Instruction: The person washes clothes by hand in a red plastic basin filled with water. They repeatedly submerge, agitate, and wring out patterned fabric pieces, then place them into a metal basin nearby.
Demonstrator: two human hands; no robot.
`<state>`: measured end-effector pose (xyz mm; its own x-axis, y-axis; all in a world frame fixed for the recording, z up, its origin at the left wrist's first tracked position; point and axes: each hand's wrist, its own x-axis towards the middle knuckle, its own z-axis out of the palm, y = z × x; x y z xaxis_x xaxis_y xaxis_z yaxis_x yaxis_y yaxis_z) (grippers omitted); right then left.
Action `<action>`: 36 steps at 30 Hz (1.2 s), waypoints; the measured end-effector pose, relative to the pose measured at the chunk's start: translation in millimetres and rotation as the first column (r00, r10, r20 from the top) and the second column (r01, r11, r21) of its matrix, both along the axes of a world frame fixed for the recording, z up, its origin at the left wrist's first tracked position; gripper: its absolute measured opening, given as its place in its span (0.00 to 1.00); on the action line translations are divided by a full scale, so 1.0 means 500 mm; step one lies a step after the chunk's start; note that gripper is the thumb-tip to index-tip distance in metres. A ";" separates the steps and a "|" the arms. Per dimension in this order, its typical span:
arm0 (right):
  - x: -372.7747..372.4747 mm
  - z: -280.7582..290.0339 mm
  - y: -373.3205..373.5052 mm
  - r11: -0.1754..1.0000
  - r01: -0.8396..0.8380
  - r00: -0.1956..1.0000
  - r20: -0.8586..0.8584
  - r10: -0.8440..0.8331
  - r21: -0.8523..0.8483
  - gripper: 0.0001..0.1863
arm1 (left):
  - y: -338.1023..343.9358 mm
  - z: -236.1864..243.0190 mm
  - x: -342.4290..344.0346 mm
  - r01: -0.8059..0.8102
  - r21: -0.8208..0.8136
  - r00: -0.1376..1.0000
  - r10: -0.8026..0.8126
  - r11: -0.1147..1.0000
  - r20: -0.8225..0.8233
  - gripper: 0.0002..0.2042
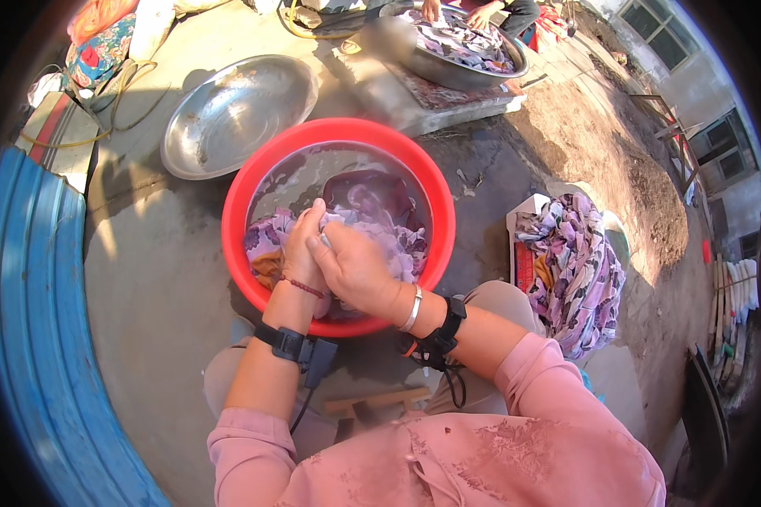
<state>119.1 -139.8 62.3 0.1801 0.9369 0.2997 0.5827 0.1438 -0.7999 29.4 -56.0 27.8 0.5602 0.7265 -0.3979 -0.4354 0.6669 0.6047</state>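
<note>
A red plastic basin (442,224) stands in front of me, holding cloudy water and wet floral cloth (270,230) in purple and white. Over it, my left hand (303,252) and my right hand (357,264) are pressed together, closed. A pale bit of the cloth shows between them; the rest of their grip is hidden by my fingers. Darker purple fabric (380,196) lies under the water beyond my hands. An orange-yellow patch (266,267) shows among the cloth at the basin's left side.
A metal basin (241,110) rests beyond on the left. Floral cloth (577,270) hangs over a red-and-white container (522,266) at my right. Farther off, another person's hands (484,14) are at a large metal basin (461,76) of cloth. Blue corrugated sheeting (46,329) lines the left.
</note>
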 end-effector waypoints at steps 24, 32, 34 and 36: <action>0.011 0.004 0.017 0.992 0.045 0.996 0.066 -0.053 0.121 0.16 | 0.017 -0.067 -0.023 0.107 -0.067 0.972 -0.090 0.992 0.216 0.14; 0.141 0.015 0.079 0.960 0.138 0.881 -0.413 -0.232 -0.243 0.17 | -0.007 0.054 0.000 0.041 -0.135 0.999 -0.036 0.990 0.041 0.11; 0.145 0.045 0.069 0.953 0.029 0.726 -0.649 -0.229 -0.303 0.17 | 0.007 0.036 -0.008 0.020 -0.097 1.000 -0.018 0.995 0.021 0.11; 0.150 0.070 0.059 0.945 -0.042 0.624 -0.747 -0.230 -0.326 0.17 | 0.008 0.041 -0.007 0.000 -0.094 1.000 0.001 0.996 0.008 0.11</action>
